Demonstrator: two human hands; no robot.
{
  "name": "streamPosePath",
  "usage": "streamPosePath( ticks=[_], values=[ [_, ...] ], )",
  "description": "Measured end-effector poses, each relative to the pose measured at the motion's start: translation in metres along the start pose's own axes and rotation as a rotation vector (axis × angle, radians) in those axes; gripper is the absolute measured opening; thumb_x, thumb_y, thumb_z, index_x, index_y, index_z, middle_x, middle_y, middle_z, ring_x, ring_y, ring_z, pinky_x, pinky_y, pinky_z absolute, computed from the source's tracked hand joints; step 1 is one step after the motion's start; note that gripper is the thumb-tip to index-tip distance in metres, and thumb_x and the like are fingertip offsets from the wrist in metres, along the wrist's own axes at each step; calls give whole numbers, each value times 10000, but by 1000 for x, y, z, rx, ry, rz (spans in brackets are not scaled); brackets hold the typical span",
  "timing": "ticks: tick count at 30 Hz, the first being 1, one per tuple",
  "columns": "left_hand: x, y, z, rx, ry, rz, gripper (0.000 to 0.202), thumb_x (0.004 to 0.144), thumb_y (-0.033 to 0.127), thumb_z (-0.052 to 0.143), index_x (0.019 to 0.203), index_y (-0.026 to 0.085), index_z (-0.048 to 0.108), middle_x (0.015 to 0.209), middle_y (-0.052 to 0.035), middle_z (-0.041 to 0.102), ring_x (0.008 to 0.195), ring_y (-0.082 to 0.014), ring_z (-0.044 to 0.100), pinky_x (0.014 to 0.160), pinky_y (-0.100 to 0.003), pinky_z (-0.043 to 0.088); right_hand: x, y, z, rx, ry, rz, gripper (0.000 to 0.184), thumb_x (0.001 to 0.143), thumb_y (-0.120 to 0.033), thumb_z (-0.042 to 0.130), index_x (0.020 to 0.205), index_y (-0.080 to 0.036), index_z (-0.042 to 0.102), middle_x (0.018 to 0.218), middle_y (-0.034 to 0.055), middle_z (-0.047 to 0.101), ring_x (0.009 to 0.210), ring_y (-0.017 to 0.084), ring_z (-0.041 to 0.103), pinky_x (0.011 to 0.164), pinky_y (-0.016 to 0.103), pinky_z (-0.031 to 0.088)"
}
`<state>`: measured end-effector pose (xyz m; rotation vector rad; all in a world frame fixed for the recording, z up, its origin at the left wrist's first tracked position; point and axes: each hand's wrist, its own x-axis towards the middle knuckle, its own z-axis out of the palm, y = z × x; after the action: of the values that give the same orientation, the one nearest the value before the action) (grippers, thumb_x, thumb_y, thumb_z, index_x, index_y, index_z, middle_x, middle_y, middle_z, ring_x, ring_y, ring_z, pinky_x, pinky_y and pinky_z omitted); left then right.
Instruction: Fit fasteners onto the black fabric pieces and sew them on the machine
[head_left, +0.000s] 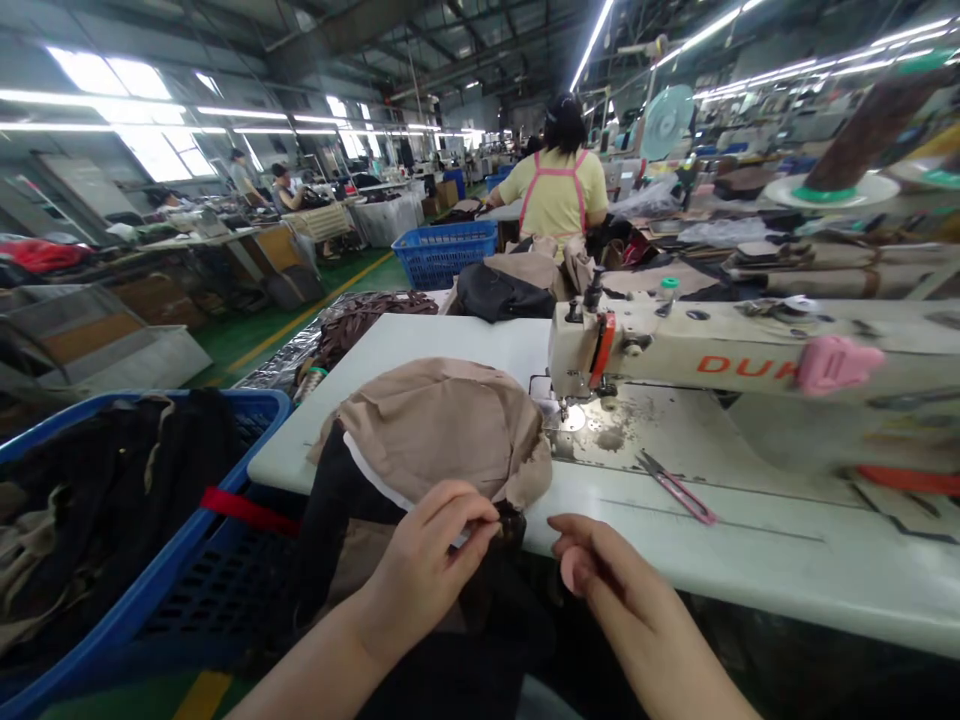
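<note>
A sewn piece of beige and black fabric point(442, 425) lies partly on the white sewing table, its black part hanging over the front edge. A white strip runs along its left seam. My left hand point(435, 560) is closed, thumb and forefinger pinched at the near edge of the fabric. Apart from it, to the right, my right hand point(615, 580) hovers by the table's front edge with curled fingers. A pinkish oval shows at its fingertips; I cannot tell what it is. The sewing machine point(675, 350) stands behind, its needle area beyond the fabric's right side.
Pink-handled thread snips point(679, 488) lie on the table point(787, 570) right of the needle. A blue basket point(262, 410) of dark fabric stands at the left. Another blue basket point(442, 255) and a person in a yellow top point(559, 195) are ahead. A thread cone point(862, 140) rises at right.
</note>
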<state>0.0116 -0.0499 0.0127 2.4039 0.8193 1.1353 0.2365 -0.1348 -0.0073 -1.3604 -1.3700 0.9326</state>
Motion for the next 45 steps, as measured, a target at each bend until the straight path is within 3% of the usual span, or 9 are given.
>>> streamPosePath(
  ticks=[3,9,19,24,31,36,39,42,45],
  values=[
    [2,-1,2,-6,9,-27,91,969,94,606,994,173,645,954,-56,654,849,-150,639,801,-258,545,1,-3,7,78,77,47,309,949,-365,640,1217,-213,657,947,72,741,829,188,732,794,295,610],
    [4,-2,4,-41,37,-91,99,965,101,597,995,177,652,957,-51,650,833,-145,641,775,-249,546,7,-9,20,207,197,39,364,870,-434,755,1147,-212,679,841,51,736,734,200,748,655,271,620],
    [7,-2,6,-36,38,-119,84,957,118,608,967,181,663,945,-49,652,813,-144,645,761,-245,554,18,-26,26,-145,295,-182,140,936,-363,664,882,-234,657,734,-1,663,632,151,628,579,243,535],
    [7,-4,5,-37,38,-120,95,961,119,594,977,184,662,959,-59,661,852,-162,656,769,-261,567,35,-8,-15,-334,446,-207,200,926,-432,636,893,-244,695,832,39,692,736,193,647,671,304,548],
    [7,-6,6,-41,35,-97,107,963,120,588,1007,186,659,972,-63,668,859,-166,662,782,-272,579,51,31,-102,-652,633,213,420,787,-600,549,869,-223,713,898,125,720,751,287,669,738,439,503],
    [9,-7,5,-44,25,-60,110,977,126,572,1015,189,654,968,-66,666,869,-170,662,797,-276,577,51,54,-131,-707,590,366,385,734,-578,554,859,-248,707,833,130,731,796,338,670,698,447,491],
    [8,-8,4,-40,12,-35,119,977,115,579,1007,196,661,966,-62,658,882,-168,662,808,-268,569,50,66,-131,-799,643,264,394,788,-548,530,894,-226,730,868,149,719,816,346,658,716,465,505],
    [6,-9,5,-50,-5,2,144,979,106,582,1027,205,675,974,-64,653,890,-166,662,803,-263,566,47,60,-115,-911,740,15,428,880,-476,484,964,-158,757,957,189,691,917,357,645,824,498,512],
    [4,-8,5,-50,-18,31,175,986,93,571,1057,207,684,972,-64,645,883,-161,654,797,-262,562,41,30,-84,-717,568,-211,302,921,-410,551,974,-206,767,885,104,687,827,268,657,805,419,541]
  ],
)
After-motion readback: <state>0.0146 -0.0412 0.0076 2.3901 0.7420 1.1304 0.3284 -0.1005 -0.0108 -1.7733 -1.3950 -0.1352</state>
